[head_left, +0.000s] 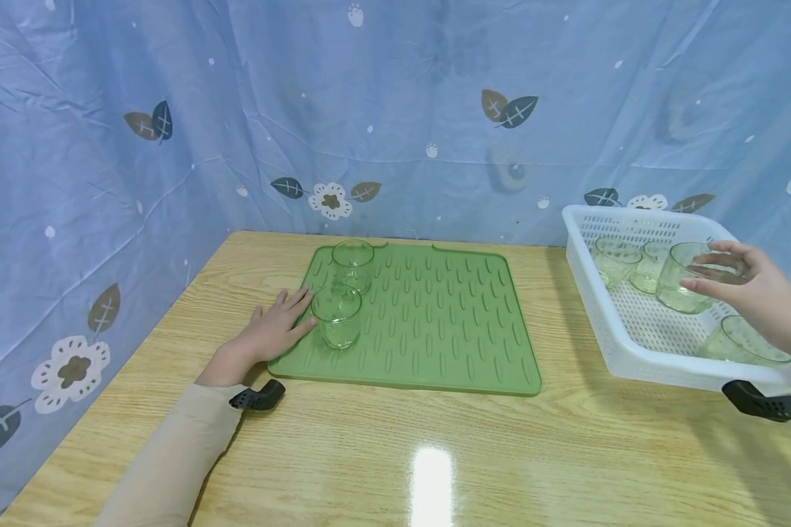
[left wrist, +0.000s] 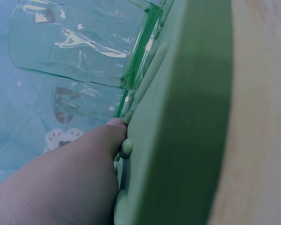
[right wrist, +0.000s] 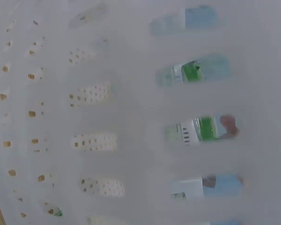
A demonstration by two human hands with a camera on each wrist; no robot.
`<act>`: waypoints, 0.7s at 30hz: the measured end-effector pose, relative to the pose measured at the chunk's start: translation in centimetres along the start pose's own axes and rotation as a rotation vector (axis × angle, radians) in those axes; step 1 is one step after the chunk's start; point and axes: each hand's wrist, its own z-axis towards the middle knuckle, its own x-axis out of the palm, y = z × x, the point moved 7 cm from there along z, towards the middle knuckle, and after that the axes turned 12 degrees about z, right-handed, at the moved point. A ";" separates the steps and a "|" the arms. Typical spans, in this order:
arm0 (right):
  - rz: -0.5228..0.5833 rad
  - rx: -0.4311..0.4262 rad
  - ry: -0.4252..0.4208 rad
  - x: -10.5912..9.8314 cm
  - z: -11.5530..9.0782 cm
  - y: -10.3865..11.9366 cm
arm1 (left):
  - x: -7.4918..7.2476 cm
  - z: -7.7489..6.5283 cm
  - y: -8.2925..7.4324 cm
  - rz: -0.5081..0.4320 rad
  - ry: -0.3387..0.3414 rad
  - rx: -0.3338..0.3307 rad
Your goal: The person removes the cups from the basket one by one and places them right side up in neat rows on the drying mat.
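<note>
My left hand (head_left: 273,329) rests on the left edge of the green drying mat (head_left: 435,315), its fingers spread and straight. Two clear greenish glasses stand upright on that side of the mat: a near glass (head_left: 338,329) beside the thumb and a far glass (head_left: 354,256) behind it. In the left wrist view the thumb (left wrist: 98,145) lies on the mat close to the near glass (left wrist: 79,47). Over at the right, my right hand (head_left: 758,285) grips a glass (head_left: 679,282) between thumb and fingers, inside the white basket (head_left: 622,344).
Three more glasses sit in the basket: a back-left glass (head_left: 613,260), another glass (head_left: 647,267) beside it and a front glass (head_left: 751,344). The basket's slotted wall (right wrist: 136,117) fills the right wrist view. A blue patterned curtain (head_left: 395,117) hangs behind the wooden table (head_left: 343,454).
</note>
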 end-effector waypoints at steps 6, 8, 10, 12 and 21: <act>0.006 -0.012 0.014 0.1 -0.3 0.1 | 0.0 0.0 0.1 0.006 0.000 0.001; 0.003 -0.020 0.024 0.2 -0.4 0.0 | 0.0 0.0 0.1 0.007 -0.001 0.001; 0.016 -0.027 0.030 0.3 -0.4 0.0 | 0.0 0.0 0.1 0.005 -0.001 0.000; 0.026 -0.037 0.031 0.3 -0.5 0.0 | 0.0 0.0 0.0 0.005 -0.001 -0.001; 0.079 -0.115 0.005 1.0 -0.9 1.8 | -0.1 -0.2 -0.1 0.001 -0.006 -0.002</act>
